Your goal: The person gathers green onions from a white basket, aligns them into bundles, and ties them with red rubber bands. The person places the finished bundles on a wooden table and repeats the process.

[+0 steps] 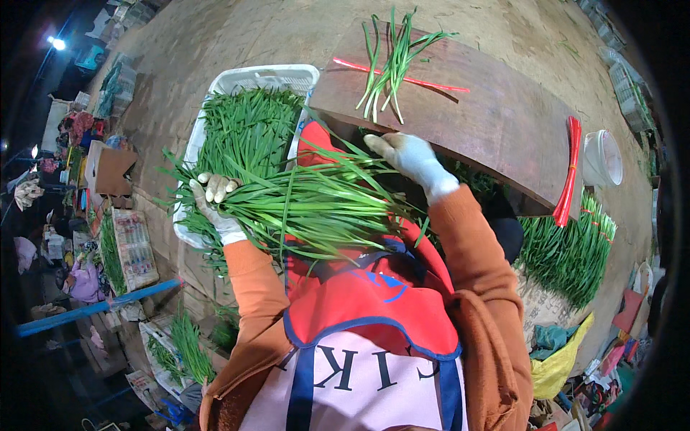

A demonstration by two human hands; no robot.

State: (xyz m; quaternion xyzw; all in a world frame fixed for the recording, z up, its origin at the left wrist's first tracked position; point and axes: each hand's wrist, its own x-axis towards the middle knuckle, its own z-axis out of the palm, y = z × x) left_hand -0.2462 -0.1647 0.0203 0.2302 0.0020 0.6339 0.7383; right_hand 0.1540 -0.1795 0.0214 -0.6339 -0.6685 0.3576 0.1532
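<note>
My left hand (215, 196), in a pale work glove, is closed around the leafy part of a loose bunch of garlic chives (318, 202). The bunch lies across my lap, its stalk ends to the right. Over those stalks, close to the near edge of a wooden board (485, 102), is my gloved right hand (407, 153). Its fingers are bent, and whether stems sit between them is hidden. On the board a few chives (391, 70) lie across a red tie strip (431, 84). Beneath my left hand stands a white plastic crate (259, 73) filled with chives (248, 129).
A bundle of red tie strips (570, 172) hangs over the board's right end, beside a white bucket (602, 157). Tied chive bundles (571, 248) stand at right. A blue pole (102, 307) crosses the left side, where a person in purple (86, 280) sits farther off.
</note>
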